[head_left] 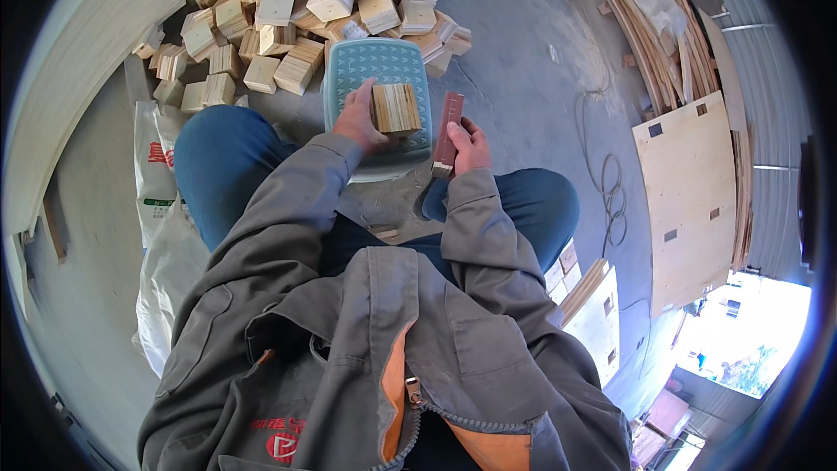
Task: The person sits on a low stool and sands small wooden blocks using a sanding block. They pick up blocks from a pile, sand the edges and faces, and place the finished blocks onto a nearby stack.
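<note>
Plywood layers stripe the chunky block gripped by the left hand, over a pale-blue plastic stool whose top bears rows of raised marks; whether block and stool touch is unclear. The right hand is clasped around a narrow, flat-faced reddish-brown bar just beside the stool. Beyond, similar angular blocks lie heaped on grey floor.

Head-worn fisheye, facing down, close above left hand, right hand.

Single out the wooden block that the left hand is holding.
The block over the light-blue plastic top, gripped by the left hand; the other blocks lie heaped beyond.
</note>
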A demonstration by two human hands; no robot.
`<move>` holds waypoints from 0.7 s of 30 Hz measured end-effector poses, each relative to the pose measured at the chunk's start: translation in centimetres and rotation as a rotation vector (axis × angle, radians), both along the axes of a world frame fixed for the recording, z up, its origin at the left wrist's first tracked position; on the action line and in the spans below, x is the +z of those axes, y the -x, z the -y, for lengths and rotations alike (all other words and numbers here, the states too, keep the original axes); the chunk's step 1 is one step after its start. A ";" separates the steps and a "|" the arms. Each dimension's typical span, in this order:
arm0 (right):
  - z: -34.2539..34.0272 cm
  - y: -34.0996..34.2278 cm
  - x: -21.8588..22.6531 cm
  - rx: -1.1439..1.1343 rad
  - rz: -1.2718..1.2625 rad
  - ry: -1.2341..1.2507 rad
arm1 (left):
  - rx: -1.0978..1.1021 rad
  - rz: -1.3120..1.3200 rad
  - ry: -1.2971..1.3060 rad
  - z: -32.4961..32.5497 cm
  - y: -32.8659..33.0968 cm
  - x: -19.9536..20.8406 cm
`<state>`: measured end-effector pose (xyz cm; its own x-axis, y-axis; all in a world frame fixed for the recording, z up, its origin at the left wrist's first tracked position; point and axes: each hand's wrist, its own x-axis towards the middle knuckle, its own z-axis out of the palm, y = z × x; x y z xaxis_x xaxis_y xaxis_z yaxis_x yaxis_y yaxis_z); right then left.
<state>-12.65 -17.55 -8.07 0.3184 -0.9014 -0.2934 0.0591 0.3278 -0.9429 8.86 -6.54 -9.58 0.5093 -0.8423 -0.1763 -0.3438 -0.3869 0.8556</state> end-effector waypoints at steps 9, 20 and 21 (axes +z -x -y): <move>-1.1 -0.6 0.9 0.213 -0.005 0.035 | -0.013 0.072 0.091 0.4 0.7 -0.9; -1.1 0.6 -0.2 0.444 -0.334 0.444 | -0.034 0.075 0.056 0.8 0.4 -3.0; -1.2 0.6 -0.2 0.429 -0.376 0.527 | -0.039 0.062 0.043 0.6 0.6 -2.5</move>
